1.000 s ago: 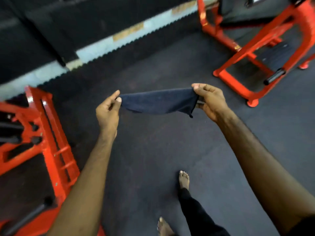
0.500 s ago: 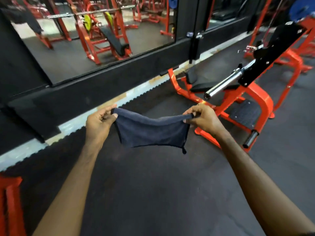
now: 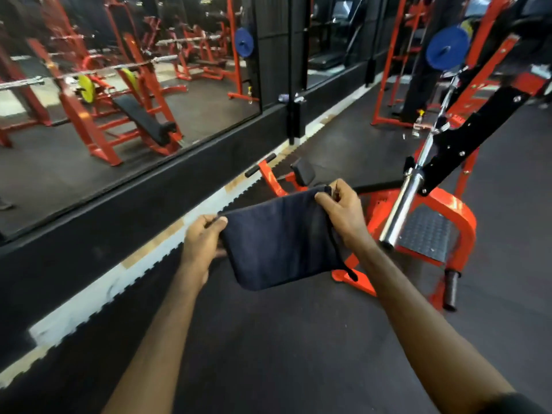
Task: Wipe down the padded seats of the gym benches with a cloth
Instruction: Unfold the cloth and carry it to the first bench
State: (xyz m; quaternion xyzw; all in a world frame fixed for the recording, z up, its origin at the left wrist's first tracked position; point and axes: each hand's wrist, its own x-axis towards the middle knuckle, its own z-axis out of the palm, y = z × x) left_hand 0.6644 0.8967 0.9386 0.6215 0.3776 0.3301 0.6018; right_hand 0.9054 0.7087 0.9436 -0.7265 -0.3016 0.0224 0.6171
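Note:
A dark blue cloth (image 3: 279, 239) hangs stretched between my two hands in the middle of the view. My left hand (image 3: 203, 243) pinches its left top corner, and my right hand (image 3: 343, 213) pinches the right top corner. Behind the cloth stands a low red machine (image 3: 418, 204) with a small black pad (image 3: 303, 171) and a black strip of padding beside my right hand. An inclined black bench pad (image 3: 143, 118) on a red frame shows in the wall mirror at the left.
A chrome bar end (image 3: 400, 210) on a black arm juts toward me at the right, above a ribbed black footplate (image 3: 425, 236). A blue weight plate (image 3: 446, 50) hangs farther back. The mirror wall (image 3: 119, 100) runs along the left; dark rubber floor (image 3: 268, 339) lies underfoot.
The view has lifted from the floor to the machines and mirror. The red machine is nearer. My hands have drawn closer together and the cloth hangs deeper, as a flat panel.

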